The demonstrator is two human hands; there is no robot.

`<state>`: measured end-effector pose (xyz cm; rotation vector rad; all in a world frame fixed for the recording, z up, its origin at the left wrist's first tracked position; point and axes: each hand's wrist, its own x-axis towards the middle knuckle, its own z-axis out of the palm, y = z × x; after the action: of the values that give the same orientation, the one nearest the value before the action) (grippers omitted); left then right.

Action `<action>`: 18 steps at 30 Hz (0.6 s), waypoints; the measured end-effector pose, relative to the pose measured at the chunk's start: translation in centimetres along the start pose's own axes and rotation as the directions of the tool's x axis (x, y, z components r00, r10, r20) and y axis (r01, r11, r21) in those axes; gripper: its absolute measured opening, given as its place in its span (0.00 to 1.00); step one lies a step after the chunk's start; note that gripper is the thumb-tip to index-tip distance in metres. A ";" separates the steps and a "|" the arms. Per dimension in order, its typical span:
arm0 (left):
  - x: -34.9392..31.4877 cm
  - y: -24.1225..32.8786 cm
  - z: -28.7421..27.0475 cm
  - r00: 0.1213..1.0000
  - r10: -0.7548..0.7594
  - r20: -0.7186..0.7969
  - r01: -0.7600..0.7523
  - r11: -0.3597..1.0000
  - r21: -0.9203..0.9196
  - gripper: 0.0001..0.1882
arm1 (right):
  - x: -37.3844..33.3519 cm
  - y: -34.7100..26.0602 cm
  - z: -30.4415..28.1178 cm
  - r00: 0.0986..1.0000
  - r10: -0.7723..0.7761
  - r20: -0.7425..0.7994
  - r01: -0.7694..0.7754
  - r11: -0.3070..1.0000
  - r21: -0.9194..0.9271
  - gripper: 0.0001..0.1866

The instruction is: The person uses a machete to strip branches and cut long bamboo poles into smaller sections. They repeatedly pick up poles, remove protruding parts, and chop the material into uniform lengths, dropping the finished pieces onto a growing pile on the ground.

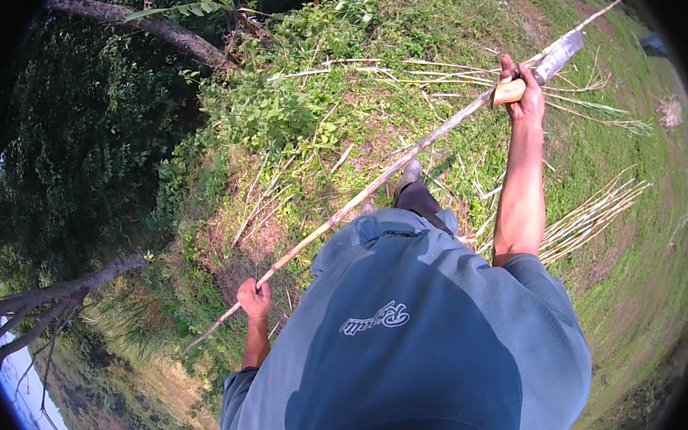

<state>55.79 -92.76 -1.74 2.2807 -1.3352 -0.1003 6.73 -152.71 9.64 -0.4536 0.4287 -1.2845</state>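
Note:
A long, thin, pale stalk, perhaps cane or reed, runs slantwise across my front from lower left to far right. My left hand is closed around it near its lower-left end. In my right hand, held out at the far right, is a machete with a light wooden handle and a broad grey blade. The stalk passes right at this hand and runs on along the blade; whether my fingers also hold it, I cannot tell.
Cut stalks lie on the grass ahead, and a bundle of stalks lies at the right. Leafy bushes grow at the left, by a leaning trunk and a bare forked branch. My boot stands among cut pieces.

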 end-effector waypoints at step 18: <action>16.8 25.1 7.7 0.922 0.163 0.350 0.285 0.321 -0.903 0.13 | -9.3 16.4 18.7 0.953 0.196 0.230 -0.191 0.981 -0.041 0.16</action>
<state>42.05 -119.72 5.75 1.2342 -0.8870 -1.1302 28.01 -138.49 16.77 -0.5577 0.2792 -1.0238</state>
